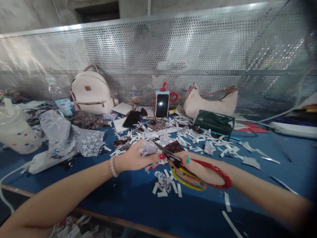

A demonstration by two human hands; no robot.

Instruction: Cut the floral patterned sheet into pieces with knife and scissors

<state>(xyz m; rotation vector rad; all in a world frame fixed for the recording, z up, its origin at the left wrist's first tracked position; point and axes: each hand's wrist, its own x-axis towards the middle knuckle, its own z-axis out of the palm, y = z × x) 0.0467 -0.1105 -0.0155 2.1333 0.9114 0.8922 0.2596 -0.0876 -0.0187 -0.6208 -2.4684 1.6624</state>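
Two bare hands work close together above a blue counter (119, 201), seen from the wearer's own viewpoint. The left hand (135, 158), with a beaded bracelet (113, 167) at its wrist, pinches a small pale floral fabric piece (150, 148) that lies across its fingers. The right hand (206, 170) grips a pair of scissors (176, 161) by their red and yellow handles; the dark blades point away and to the left, passing just beside the fabric and the left thumb. How far the blades are parted is hard to tell.

Just behind the blades is a dark floral scrap (174, 146). On the near side of the hands sits a small heap of cut scraps (163, 183) mixed with white strips. Many more white strips (160, 134) are scattered behind the hands.

Farther back, a lit phone (162, 106) stands upright in front of a cup (162, 88) with a red ring handle. A black phone (132, 119) lies to its left. A pale backpack (91, 94) stands at the left, and a pale shoulder bag (210, 104) at the right, behind a dark green pouch (214, 123). Behind everything rises a perforated metal panel (173, 56).
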